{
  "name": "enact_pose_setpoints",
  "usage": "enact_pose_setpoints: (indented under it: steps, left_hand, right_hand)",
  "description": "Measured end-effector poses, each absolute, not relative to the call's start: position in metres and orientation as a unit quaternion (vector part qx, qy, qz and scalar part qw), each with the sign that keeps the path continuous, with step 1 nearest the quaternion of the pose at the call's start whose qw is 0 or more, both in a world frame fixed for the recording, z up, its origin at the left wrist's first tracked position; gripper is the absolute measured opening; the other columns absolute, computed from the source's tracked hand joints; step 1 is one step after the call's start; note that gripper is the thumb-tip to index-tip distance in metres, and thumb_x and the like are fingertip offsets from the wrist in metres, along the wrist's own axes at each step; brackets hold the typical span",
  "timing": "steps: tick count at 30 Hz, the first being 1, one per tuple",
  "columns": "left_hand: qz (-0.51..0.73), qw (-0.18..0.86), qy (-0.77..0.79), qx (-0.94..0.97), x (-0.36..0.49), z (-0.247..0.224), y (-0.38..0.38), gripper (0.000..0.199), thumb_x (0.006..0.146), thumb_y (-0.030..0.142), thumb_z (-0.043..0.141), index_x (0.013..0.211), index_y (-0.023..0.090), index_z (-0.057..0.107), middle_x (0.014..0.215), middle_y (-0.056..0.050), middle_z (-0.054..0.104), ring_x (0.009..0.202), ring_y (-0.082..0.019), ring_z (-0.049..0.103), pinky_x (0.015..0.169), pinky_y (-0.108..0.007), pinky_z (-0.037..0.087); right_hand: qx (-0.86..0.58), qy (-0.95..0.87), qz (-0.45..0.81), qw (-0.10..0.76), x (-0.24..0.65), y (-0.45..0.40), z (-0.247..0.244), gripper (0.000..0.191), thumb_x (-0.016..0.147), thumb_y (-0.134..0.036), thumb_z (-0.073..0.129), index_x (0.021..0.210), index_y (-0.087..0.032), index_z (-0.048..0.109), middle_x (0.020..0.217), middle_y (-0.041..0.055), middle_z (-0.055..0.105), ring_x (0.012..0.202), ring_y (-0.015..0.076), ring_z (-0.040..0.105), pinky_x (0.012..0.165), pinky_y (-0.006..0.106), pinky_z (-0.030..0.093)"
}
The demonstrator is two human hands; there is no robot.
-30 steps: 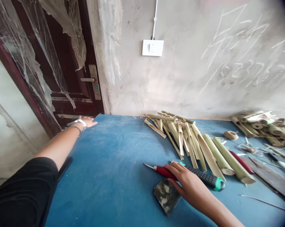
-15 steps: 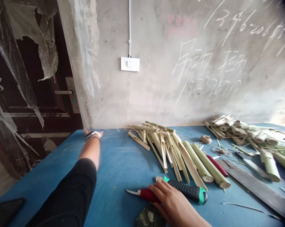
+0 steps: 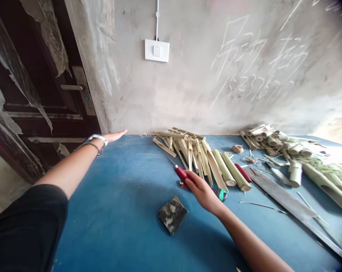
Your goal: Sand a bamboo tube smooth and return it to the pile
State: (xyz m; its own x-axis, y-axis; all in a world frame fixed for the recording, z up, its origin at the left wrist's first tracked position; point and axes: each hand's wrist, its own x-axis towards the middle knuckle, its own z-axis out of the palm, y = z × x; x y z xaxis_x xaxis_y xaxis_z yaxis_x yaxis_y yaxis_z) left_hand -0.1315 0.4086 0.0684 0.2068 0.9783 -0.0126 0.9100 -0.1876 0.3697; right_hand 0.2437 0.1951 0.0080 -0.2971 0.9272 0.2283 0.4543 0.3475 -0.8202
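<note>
My right hand point(image 3: 200, 189) grips the red handle of a small knife point(image 3: 181, 173), whose thin blade points up and left above the blue table point(image 3: 108, 211). Partly hidden beneath that hand lies a black and green handled tool point(image 3: 221, 194). My left hand point(image 3: 116, 136), with bands on its wrist, reaches to the table's far left edge, its fingers stretched out and holding nothing. A dark, worn block point(image 3: 173, 215) rests on the table to the left of my right forearm. Split bamboo pieces point(image 3: 190, 153) are piled beyond my right hand.
Two bamboo tubes point(image 3: 235, 172), a red object point(image 3: 243, 173) and a long grey blade point(image 3: 284, 192) lie to the right. More bamboo point(image 3: 295, 172) is heaped farther right. A wall point(image 3: 188, 94) stands behind the table; a dark door point(image 3: 43, 90) is at the left.
My right hand has lifted the red knife off the table and away from the dark block. My left hand remains at the far edge. The view has tilted down.
</note>
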Motion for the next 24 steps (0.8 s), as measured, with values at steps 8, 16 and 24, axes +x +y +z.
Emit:
enact_pose_setpoints:
  steps: [8, 16, 24]
  left_hand:
    - [0.062, 0.301, 0.502, 0.809, -0.101, 0.116, 0.307, 0.071, 0.089, 0.061, -0.005, 0.145, 0.023, 0.015, 0.148, -0.006, 0.021, 0.136, -0.022, 0.022, 0.104, -0.042, 0.03]
    - [0.073, 0.372, 0.463, 0.801, -0.099, 0.114, 0.186, 0.07, 0.086, 0.065, -0.005, 0.146, 0.032, 0.009, 0.151, 0.0, 0.017, 0.138, -0.027, 0.017, 0.107, -0.046, 0.027]
    - [0.307, 0.327, 0.364, 0.816, -0.068, 0.11, 0.09, 0.066, 0.089, 0.063, -0.001, 0.146, 0.032, 0.01, 0.151, 0.003, 0.016, 0.14, -0.024, 0.01, 0.113, -0.048, 0.012]
  right_hand:
    - [-0.379, -0.533, 0.607, 0.451, 0.247, 0.199, 0.015, 0.043, 0.082, -0.046, 0.05, 0.116, -0.019, 0.046, 0.086, 0.0039, 0.065, 0.068, 0.0152, 0.063, 0.068, 0.03, 0.048]
    - [-0.564, -0.723, 0.15, 0.37, 0.234, 0.208, 0.007, 0.034, 0.083, -0.037, 0.051, 0.111, -0.019, 0.043, 0.1, 0.0076, 0.063, 0.071, 0.0184, 0.062, 0.065, 0.031, 0.047]
    - [-0.502, -0.832, 0.047, 0.231, 0.223, 0.194, 0.025, 0.03, 0.086, -0.033, 0.048, 0.109, -0.015, 0.056, 0.116, 0.015, 0.058, 0.11, 0.0252, 0.053, 0.093, 0.038, 0.041]
